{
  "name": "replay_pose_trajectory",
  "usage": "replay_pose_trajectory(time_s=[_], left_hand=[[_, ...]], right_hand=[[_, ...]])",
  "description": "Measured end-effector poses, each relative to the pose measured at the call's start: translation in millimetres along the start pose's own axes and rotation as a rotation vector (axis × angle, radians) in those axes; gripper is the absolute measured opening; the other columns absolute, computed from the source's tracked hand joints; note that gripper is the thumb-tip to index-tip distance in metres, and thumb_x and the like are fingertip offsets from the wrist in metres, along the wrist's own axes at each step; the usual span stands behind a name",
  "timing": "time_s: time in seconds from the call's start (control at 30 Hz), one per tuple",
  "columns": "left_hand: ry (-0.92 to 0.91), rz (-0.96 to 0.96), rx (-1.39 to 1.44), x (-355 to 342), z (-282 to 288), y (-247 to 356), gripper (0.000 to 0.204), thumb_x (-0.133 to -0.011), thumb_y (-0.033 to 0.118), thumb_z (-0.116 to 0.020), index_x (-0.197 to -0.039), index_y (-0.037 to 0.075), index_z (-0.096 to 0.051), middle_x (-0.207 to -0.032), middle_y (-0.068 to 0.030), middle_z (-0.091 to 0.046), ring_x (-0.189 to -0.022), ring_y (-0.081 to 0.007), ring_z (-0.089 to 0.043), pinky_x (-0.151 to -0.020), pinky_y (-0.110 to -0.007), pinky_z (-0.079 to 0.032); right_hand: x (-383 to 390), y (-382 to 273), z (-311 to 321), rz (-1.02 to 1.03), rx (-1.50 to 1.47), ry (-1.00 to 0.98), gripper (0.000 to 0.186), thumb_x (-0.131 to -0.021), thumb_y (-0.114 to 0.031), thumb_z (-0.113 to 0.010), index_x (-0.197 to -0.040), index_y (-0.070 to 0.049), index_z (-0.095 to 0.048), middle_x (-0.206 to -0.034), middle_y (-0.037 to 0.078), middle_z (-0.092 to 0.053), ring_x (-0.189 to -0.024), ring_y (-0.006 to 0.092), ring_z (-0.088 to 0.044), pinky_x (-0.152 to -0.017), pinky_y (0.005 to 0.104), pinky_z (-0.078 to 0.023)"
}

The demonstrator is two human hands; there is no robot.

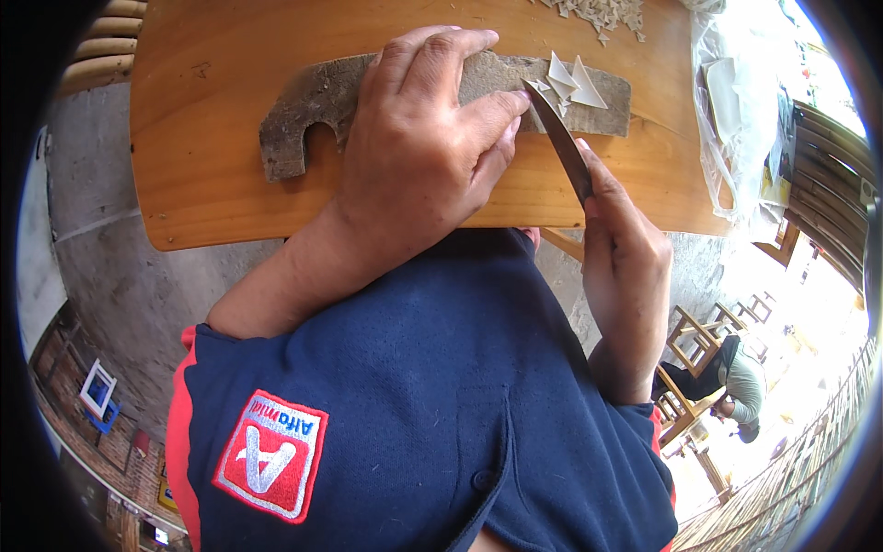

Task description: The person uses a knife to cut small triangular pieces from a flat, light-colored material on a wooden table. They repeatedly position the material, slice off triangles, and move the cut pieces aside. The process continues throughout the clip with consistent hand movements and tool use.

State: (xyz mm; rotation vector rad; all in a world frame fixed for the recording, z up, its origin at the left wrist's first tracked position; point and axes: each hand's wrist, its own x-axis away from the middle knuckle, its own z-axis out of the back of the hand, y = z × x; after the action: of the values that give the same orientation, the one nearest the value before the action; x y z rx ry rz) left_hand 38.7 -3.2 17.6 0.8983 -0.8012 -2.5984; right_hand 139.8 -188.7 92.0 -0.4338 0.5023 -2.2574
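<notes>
My left hand (423, 133) lies across a worn, curved wooden block (313, 87) with a notch near its left end. Some of its fingers reach over the far side, while the thumb side closes at the near edge. Whether a small piece is pinched there is hidden. In my right hand (625, 239) is a knife (563, 138), its dark blade pointing up and left. The blade's tip touches or nearly touches the block beside my left fingertips. Several thin, pale triangular pieces (586, 86) rest on the block just right of the tip.
Under the block is an orange-brown wooden table (212, 198). A pile of pale cut bits (602, 14) lies at its far side. Clear plastic bags (722, 120) hang at the right edge. Another person (743, 382) bends among wooden frames at the lower right.
</notes>
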Motion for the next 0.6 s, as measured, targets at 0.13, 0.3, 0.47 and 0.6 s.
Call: replay_pose_trajectory(time_s=[0.13,0.3,0.47,0.6], left_hand=[[-0.002,0.000,-0.002,-0.6,-0.3,0.1,0.023,-0.086,0.009,-0.077,-0.108,0.010,-0.083,-0.133,-0.0155,-0.066,-0.125,-0.0361,-0.059,-0.107,-0.046,-0.048],[-0.015,0.025,0.018,2.3,2.1,4.8,0.023,-0.085,0.008,-0.077,-0.108,0.010,-0.083,-0.132,-0.0145,-0.067,-0.125,-0.0360,-0.060,-0.107,-0.046,-0.047],[-0.006,0.043,-0.004,1.2,-0.5,6.6,0.021,-0.086,0.009,-0.077,-0.107,0.010,-0.083,-0.131,-0.0139,-0.068,-0.124,-0.0351,-0.060,-0.106,-0.045,-0.048],[0.003,0.050,-0.008,-1.3,0.1,1.6,0.021,-0.089,0.009,-0.076,-0.108,0.010,-0.082,-0.131,-0.0140,-0.069,-0.123,-0.0344,-0.061,-0.106,-0.044,-0.048]], right_hand=[[-0.3,-2.8,-1.9,0.007,0.043,0.002,0.049,-0.098,0.012,-0.056,-0.142,-0.005,-0.067,-0.124,0.019,-0.076,-0.102,0.0257,-0.077,-0.092,0.0348,-0.058],[-1.8,-4.9,2.3,0.035,0.074,-0.020,0.049,-0.097,0.010,-0.057,-0.142,-0.006,-0.067,-0.118,0.020,-0.077,-0.096,0.0258,-0.077,-0.090,0.0357,-0.058],[-0.3,-3.2,4.9,-0.038,0.040,-0.057,0.048,-0.100,0.007,-0.058,-0.144,-0.010,-0.067,-0.103,0.017,-0.077,-0.081,0.0222,-0.073,-0.081,0.0323,-0.056],[3.8,3.3,0.9,-0.101,-0.142,-0.016,0.047,-0.101,0.006,-0.058,-0.145,-0.010,-0.067,-0.100,0.016,-0.076,-0.077,0.0158,-0.068,-0.076,0.0295,-0.054]])
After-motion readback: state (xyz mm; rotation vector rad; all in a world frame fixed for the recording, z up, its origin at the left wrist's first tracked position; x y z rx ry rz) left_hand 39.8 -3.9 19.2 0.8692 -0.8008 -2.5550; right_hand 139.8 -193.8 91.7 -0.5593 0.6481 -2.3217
